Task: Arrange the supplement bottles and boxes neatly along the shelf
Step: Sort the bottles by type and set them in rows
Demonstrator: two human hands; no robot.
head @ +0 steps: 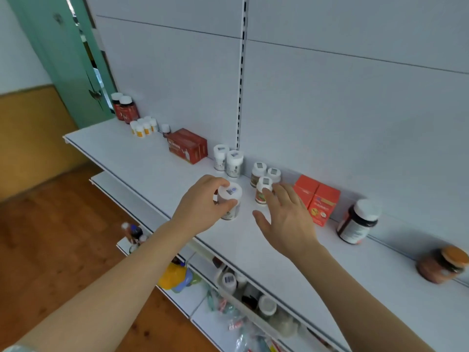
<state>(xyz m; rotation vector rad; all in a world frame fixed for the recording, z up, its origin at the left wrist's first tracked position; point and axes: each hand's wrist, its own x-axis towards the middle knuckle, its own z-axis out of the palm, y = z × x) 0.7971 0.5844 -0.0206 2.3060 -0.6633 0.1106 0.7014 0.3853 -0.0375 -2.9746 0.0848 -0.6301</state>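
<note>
Your left hand (200,201) has its grip closed around a white-capped bottle (229,201) standing on the shelf (157,158) at frame centre. Your right hand (286,219) is open, fingertips (266,193) touching a small bottle (262,191).

Upright white-capped bottle (229,203) mid-shelf (142,158)

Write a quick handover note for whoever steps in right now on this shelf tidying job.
Left hand: gripping a white-capped bottle standing on the shelf.
Right hand: open, fingertips at the front bottle of three.
Done: bottles and the dark red box stand along the back panel.
Left: set the held bottle by the white pair; straighten the orange boxes and far-right jars.
</note>
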